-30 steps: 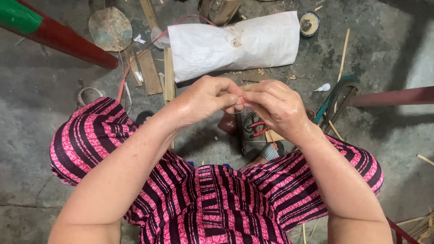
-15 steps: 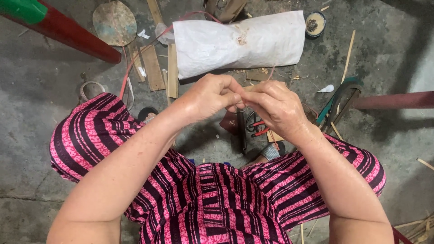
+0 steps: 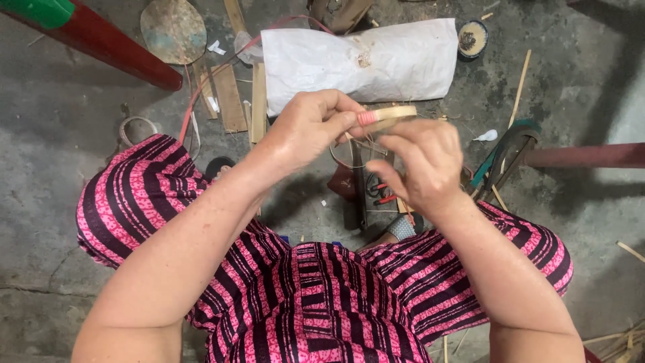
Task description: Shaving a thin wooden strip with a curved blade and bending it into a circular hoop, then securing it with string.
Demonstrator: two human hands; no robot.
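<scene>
Hands, clasped together a second ago, are now drawn slightly apart. A thin pale bamboo strip with a pink-wrapped end [image 3: 384, 117] is pinched by the left hand [image 3: 306, 128]; the right hand [image 3: 420, 165] is curled just beneath it, fingertips touching. Dark residue is held in a small round bowl [image 3: 473, 38] beside a white woven sack [image 3: 363, 64].
</scene>
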